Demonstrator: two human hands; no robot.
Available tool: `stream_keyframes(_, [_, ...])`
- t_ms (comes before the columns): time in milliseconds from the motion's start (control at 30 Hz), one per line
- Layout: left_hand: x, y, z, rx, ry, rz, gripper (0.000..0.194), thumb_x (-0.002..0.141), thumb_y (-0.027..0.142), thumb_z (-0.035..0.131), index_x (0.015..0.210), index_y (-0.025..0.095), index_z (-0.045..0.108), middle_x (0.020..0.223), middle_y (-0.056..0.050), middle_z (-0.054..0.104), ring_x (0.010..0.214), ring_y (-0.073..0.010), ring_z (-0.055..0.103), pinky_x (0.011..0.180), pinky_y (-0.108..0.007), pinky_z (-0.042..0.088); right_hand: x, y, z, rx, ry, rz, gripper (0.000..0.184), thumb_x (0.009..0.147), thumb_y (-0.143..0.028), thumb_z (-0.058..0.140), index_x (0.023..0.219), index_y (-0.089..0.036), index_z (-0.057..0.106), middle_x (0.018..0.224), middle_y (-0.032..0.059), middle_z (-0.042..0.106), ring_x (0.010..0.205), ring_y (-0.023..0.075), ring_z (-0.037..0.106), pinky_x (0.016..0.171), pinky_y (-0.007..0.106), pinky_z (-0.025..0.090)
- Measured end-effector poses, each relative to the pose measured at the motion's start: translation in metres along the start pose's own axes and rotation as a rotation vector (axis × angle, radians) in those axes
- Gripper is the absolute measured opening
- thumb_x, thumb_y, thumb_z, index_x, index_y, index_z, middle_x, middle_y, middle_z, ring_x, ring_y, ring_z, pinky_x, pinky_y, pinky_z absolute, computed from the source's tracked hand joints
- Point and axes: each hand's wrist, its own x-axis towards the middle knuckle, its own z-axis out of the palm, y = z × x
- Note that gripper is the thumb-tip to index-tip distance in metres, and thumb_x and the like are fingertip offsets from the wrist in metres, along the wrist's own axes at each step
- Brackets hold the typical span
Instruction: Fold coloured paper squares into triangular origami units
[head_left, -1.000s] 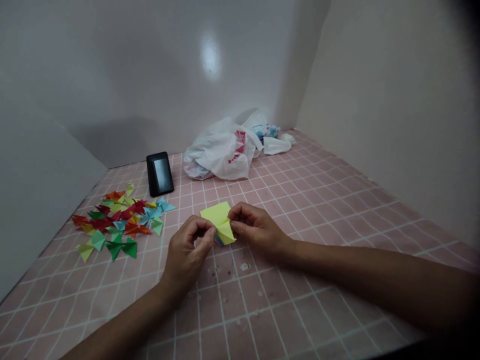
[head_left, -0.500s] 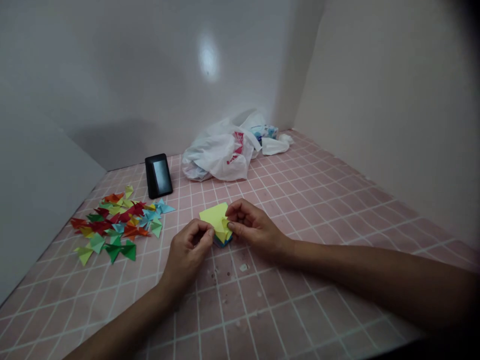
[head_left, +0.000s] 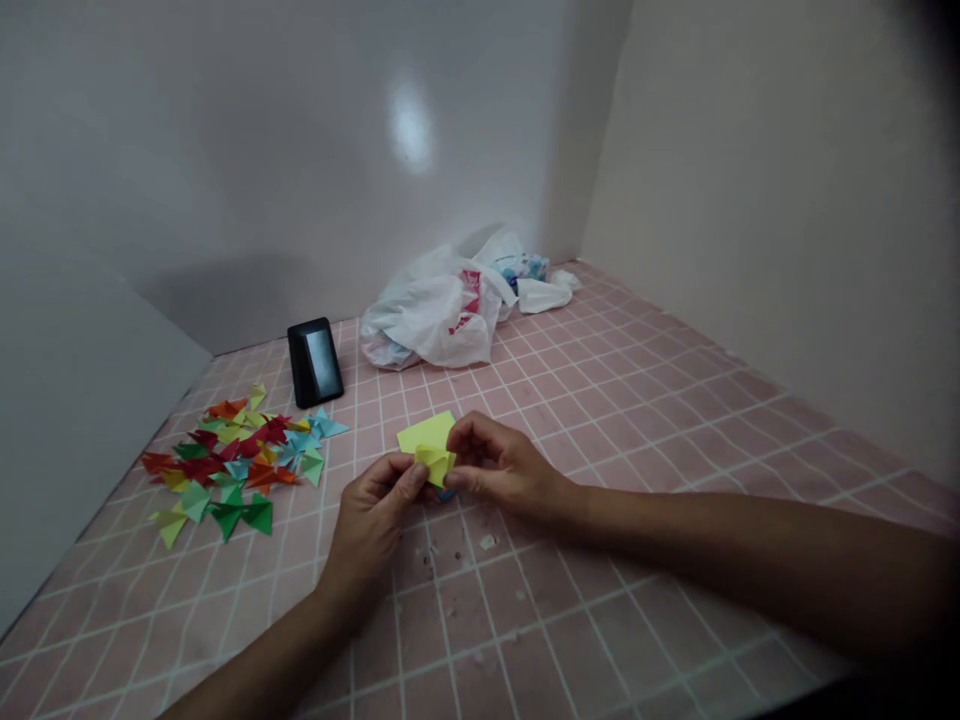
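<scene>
Between my two hands is a small folded yellow paper (head_left: 434,464), creased into several flaps. My left hand (head_left: 382,500) pinches its left edge between thumb and fingers. On the other side, my right hand (head_left: 504,468) pinches its right edge, the fingers curled. Beneath and behind it lies a stack of square paper sheets (head_left: 426,432), yellow on top, with a bit of blue showing at the lower edge. Off to the left, a heap of folded paper pieces (head_left: 240,450) in red, orange, yellow, green and light blue spreads over the tabletop.
A black device with a screen (head_left: 316,362) stands tilted behind the heap. White plastic bags (head_left: 442,310) with red print lie crumpled against the back wall. The pink tiled-pattern surface (head_left: 660,400) has small worn spots near my hands. Pale walls enclose the back and sides.
My left hand now grips the yellow paper, where before only its fingertips were near it. The paper sits slightly left and turned between both hands. The view has tilted slightly.
</scene>
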Motion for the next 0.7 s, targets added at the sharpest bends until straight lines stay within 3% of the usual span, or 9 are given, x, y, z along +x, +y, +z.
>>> stream_keyframes(100, [-0.001, 0.002, 0.001, 0.044, -0.016, 0.025, 0.018, 0.082, 0.035, 0.073, 0.088, 0.018, 0.071, 0.077, 0.000, 0.069, 0.073, -0.0139, 0.063, 0.073, -0.027, 0.050, 0.000, 0.001, 0.001, -0.099, -0.044, 0.031, 0.016, 0.081, -0.026, 0.069, 0.083, -0.018, 0.056, 0.074, -0.0016, 0.057, 0.067, 0.0116, 0.052, 0.063, 0.025, 0.044])
stream_keyframes(233, [0.000, 0.006, 0.002, 0.235, -0.053, 0.165, 0.014, 0.082, 0.031, 0.072, 0.090, 0.019, 0.071, 0.091, -0.004, 0.070, 0.086, -0.0172, 0.064, 0.080, -0.029, 0.052, 0.000, 0.001, 0.000, -0.173, 0.028, -0.009, 0.006, 0.081, -0.018, 0.062, 0.081, -0.017, 0.056, 0.073, -0.0024, 0.056, 0.066, 0.0107, 0.050, 0.062, 0.024, 0.041])
stream_keyframes(367, [0.000, 0.007, 0.002, 0.241, -0.006, 0.270, 0.030, 0.077, 0.028, 0.075, 0.104, 0.022, 0.065, 0.097, -0.003, 0.069, 0.085, -0.0170, 0.067, 0.075, -0.029, 0.056, 0.000, 0.002, -0.002, -0.221, -0.017, -0.045, 0.004, 0.080, -0.013, 0.058, 0.081, -0.017, 0.056, 0.073, -0.0025, 0.056, 0.066, 0.0102, 0.049, 0.060, 0.023, 0.040])
stream_keyframes(600, [-0.001, -0.001, -0.003, 0.281, 0.037, 0.339, 0.013, 0.083, 0.026, 0.071, 0.092, 0.021, 0.063, 0.085, -0.001, 0.066, 0.075, -0.0147, 0.066, 0.069, -0.027, 0.055, 0.000, 0.004, -0.002, -0.209, 0.012, -0.113, 0.020, 0.084, -0.017, 0.063, 0.101, -0.019, 0.053, 0.078, -0.0026, 0.056, 0.069, 0.0110, 0.054, 0.063, 0.024, 0.043])
stream_keyframes(700, [-0.002, -0.004, -0.004, 0.347, 0.065, 0.376, 0.012, 0.084, 0.024, 0.071, 0.093, 0.021, 0.063, 0.086, 0.000, 0.066, 0.075, -0.0143, 0.066, 0.069, -0.026, 0.055, -0.001, 0.003, -0.002, -0.122, -0.001, -0.129, 0.010, 0.091, -0.022, 0.058, 0.099, -0.019, 0.053, 0.078, -0.0024, 0.055, 0.068, 0.0104, 0.053, 0.062, 0.024, 0.044])
